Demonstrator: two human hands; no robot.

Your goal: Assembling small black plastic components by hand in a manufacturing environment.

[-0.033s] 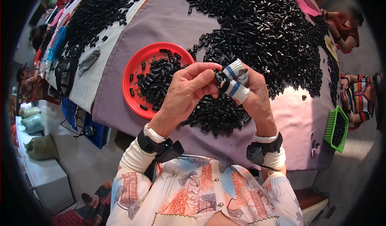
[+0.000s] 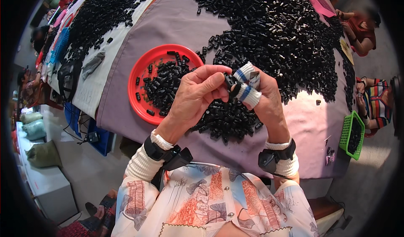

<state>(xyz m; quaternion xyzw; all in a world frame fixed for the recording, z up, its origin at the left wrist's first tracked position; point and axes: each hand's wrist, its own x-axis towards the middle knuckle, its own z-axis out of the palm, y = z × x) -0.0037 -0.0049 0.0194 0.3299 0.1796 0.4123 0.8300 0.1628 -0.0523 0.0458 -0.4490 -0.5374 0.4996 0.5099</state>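
Before my chest, my left hand [image 2: 194,91] pinches a small black cylindrical plastic part [image 2: 229,81] between thumb and forefinger. Facing it, my right hand [image 2: 265,93] is closed on the same part from the other side. White finger sleeves with blue stripes [image 2: 249,96] cover its thumb and forefinger. A small shiny piece [image 2: 254,78] shows between those fingers; its kind is unclear. Beneath both hands lies a small heap of black parts [image 2: 229,121]. To the left, a round red tray [image 2: 135,100] holds more of them, partly hidden by my left hand.
A large pile of black parts [image 2: 269,30] covers the far side of the mauve tablecloth [image 2: 168,22]. A green basket [image 2: 347,131] stands at the right edge, a pink basket [image 2: 317,0] at the far right. Other people sit along both sides. A blue bin [image 2: 100,142] is lower left.
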